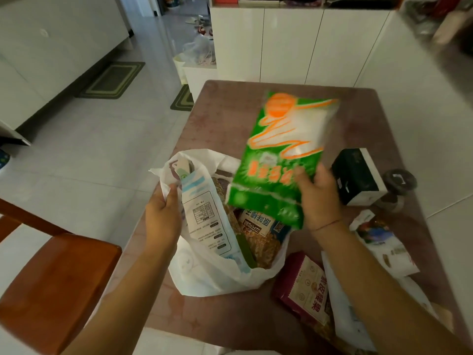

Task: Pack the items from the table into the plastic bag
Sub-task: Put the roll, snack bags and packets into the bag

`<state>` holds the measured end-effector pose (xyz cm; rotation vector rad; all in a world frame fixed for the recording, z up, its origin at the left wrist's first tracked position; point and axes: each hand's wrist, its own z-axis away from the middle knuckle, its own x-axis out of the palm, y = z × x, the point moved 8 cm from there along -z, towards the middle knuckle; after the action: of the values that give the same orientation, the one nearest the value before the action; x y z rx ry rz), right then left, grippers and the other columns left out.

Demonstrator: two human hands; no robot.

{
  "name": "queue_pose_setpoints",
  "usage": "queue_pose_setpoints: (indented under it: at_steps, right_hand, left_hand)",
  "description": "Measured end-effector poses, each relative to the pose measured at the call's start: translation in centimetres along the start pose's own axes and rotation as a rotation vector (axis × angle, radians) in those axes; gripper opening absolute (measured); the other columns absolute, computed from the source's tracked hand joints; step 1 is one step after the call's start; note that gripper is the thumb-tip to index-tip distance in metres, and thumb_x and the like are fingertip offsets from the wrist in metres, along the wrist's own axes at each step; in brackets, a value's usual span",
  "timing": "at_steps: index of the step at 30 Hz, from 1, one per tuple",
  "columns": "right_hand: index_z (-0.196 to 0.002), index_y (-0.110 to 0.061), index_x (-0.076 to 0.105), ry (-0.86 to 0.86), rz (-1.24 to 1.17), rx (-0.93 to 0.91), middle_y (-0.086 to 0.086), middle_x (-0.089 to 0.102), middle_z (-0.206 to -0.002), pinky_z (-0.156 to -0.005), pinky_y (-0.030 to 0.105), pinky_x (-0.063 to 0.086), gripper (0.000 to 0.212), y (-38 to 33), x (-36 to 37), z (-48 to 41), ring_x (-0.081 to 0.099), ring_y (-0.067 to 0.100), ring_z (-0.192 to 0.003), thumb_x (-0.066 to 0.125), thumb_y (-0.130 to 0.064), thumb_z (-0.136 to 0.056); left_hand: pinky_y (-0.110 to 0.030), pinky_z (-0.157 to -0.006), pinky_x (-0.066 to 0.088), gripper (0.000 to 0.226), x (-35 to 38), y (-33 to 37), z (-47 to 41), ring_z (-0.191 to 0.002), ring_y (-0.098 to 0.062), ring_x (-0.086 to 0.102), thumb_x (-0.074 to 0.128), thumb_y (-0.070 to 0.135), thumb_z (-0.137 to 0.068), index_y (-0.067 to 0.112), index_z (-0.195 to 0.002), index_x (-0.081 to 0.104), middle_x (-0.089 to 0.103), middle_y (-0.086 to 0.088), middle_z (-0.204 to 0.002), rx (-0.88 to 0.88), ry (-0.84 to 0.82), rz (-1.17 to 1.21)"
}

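A white plastic bag (204, 272) stands open on the brown table (225, 116). My left hand (163, 213) grips the bag's left rim and holds it open. My right hand (320, 198) holds a green and orange packet (284, 152) by its lower right edge, tilted above the bag's mouth. Inside the bag are a white and blue packet (204, 216) and a blue snack pack (263, 231). On the table to the right lie a dark red box (304, 285), a white pouch (384, 244), a black and white box (358, 175) and a dark-lidded jar (396, 185).
A wooden chair (51, 283) stands left of the table near my left arm. White cabinets (294, 44) rise behind the table. Floor mats (112, 80) lie on the tiled floor to the left. A white sheet (343, 316) lies under my right forearm.
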<state>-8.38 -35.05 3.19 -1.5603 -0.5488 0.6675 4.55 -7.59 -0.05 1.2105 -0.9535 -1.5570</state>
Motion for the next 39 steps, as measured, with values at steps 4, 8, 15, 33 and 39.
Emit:
queue_pose_setpoints:
  at_steps: [4, 8, 15, 33, 39]
  right_hand:
    - [-0.1, -0.02, 0.056, -0.367, 0.16, 0.039, -0.001, 0.062, -0.097, -0.077, 0.019, 0.049, 0.01, 2.5, 8.3, 5.6, 0.059, 0.012, -0.09, 0.049, -0.014, -0.095]
    - [-0.11, -0.005, 0.057, -0.639, 0.409, 0.097, 0.013, 0.064, -0.104, -0.086, 0.034, 0.05, 0.021, 5.9, 12.3, 9.3, 0.059, 0.023, -0.096, 0.049, -0.018, -0.095]
    - [-0.113, -0.007, 0.06, -0.775, 0.577, 0.103, 0.015, 0.063, -0.115, -0.098, 0.031, 0.042, 0.025, 6.6, 18.2, 9.1, 0.056, 0.029, -0.109, 0.05, -0.02, -0.094]
    - [-0.092, -0.016, 0.064, -0.429, 0.467, -0.059, -0.003, 0.064, -0.083, -0.068, 0.015, 0.046, 0.018, 4.3, 12.3, 5.0, 0.057, 0.008, -0.074, 0.057, -0.032, -0.089]
    - [-0.111, -0.01, 0.055, 0.324, 0.338, 0.369, 0.0, 0.05, -0.101, -0.075, 0.021, 0.041, 0.023, 11.2, -4.0, -0.3, 0.049, 0.013, -0.087, 0.047, -0.003, -0.091]
  left_hand:
    - [-0.038, -0.074, 0.057, 0.038, 0.0, 0.1, -0.1, -0.088, -0.023, 0.069, 0.041, 0.044, -0.097, 0.018, -0.115, 0.063, 0.071, -0.005, -0.1, -0.021, -0.017, 0.037]
    - [-0.045, -0.076, 0.056, 0.04, 0.0, 0.4, 0.2, -0.087, -0.032, 0.067, 0.041, 0.043, -0.097, 0.012, -0.1, 0.066, 0.069, -0.018, -0.096, -0.037, -0.002, 0.026]
    - [-0.037, -0.067, 0.055, 0.039, 0.2, 0.5, 0.2, -0.079, -0.027, 0.067, 0.04, 0.045, -0.097, 0.016, -0.085, 0.063, 0.069, -0.009, -0.085, -0.068, 0.01, 0.018]
    - [-0.026, -0.06, 0.051, 0.036, -0.1, 0.1, -0.1, -0.073, -0.016, 0.066, 0.042, 0.044, -0.095, 0.017, -0.101, 0.064, 0.068, -0.001, -0.084, -0.016, -0.005, -0.007]
    - [-0.03, -0.06, 0.053, 0.038, 0.1, -0.1, -0.1, -0.077, -0.022, 0.068, 0.041, 0.046, -0.095, 0.016, -0.095, 0.064, 0.069, -0.007, -0.087, -0.038, -0.006, -0.007]
